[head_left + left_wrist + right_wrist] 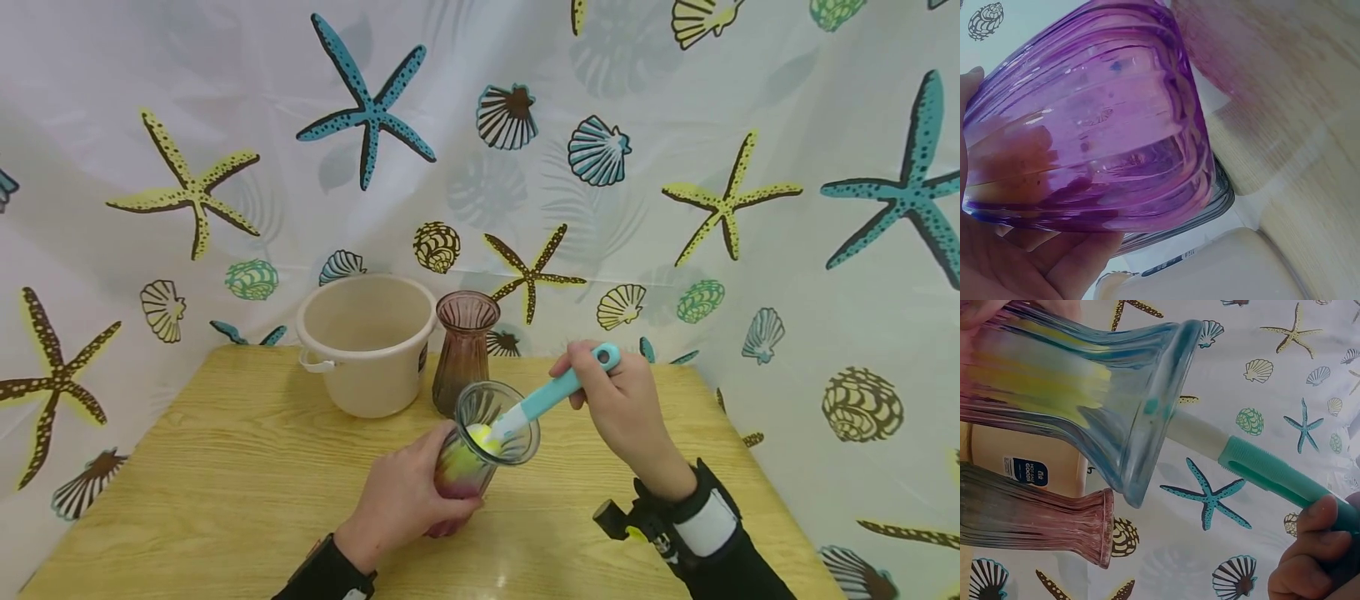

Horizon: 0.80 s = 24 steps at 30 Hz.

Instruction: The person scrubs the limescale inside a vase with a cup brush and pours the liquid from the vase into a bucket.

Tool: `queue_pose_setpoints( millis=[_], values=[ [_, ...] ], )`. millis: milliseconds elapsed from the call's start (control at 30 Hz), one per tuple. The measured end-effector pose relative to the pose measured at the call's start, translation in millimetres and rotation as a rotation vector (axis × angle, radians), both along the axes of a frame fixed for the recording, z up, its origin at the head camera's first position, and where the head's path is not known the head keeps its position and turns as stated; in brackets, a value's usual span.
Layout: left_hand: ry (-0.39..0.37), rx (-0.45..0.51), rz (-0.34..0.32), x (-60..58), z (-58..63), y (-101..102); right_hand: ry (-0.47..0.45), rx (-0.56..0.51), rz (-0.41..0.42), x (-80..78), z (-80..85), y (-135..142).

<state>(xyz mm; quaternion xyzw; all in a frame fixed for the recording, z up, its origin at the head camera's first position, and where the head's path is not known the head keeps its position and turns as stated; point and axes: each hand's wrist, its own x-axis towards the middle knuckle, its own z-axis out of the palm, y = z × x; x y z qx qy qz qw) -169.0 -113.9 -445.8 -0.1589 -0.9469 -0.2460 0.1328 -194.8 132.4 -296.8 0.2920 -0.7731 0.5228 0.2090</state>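
Observation:
My left hand [401, 492] grips a ribbed glass vase [463, 473], tilted with its flared mouth toward the upper right. Its clear bluish rim shades into a pink-purple base, seen close up in the left wrist view. Thumb and fingers of my right hand [618, 404] hold the teal handle [558, 392] of a cleaning brush, whose white neck passes through the vase's mouth. Inside the vase shows a yellow mass [482, 435], apparently the brush's sponge head, blurred by the glass. In the right wrist view the handle [1272, 472] slants out past the rim.
Behind the held vase stands a second ribbed vase [461, 358], brownish pink and upright. Left of it is a cream bucket [375, 383] with a side handle. All is above a wooden table [247, 467], with a sea-patterned curtain [465, 192] behind and at both sides.

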Motion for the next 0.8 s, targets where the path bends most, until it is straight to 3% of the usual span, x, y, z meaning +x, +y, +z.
queue_pose_setpoints(
  millis=[233, 367, 467, 600, 800],
  values=[
    [0.025, 0.008, 0.007, -0.2, -3.0, 2, -0.177, -0.015, 0.048, 0.1, 1.9, -2],
    [0.055, 0.018, -0.002, -0.2, -3.5, 1, -0.259, 0.076, 0.105, 7.4, 6.4, -14],
    [0.059, 0.026, -0.010, 0.0, -3.4, 0, -0.268, 0.176, 0.160, 9.4, 2.1, -23],
    [0.049, 0.027, -0.006, 0.1, -3.3, 0, -0.195, 0.291, 0.212, 7.1, -12.9, -32],
    [0.039, 0.036, -0.009, -0.1, -2.5, 0, 0.085, 0.375, 0.143, 11.2, -30.1, -40]
  ],
)
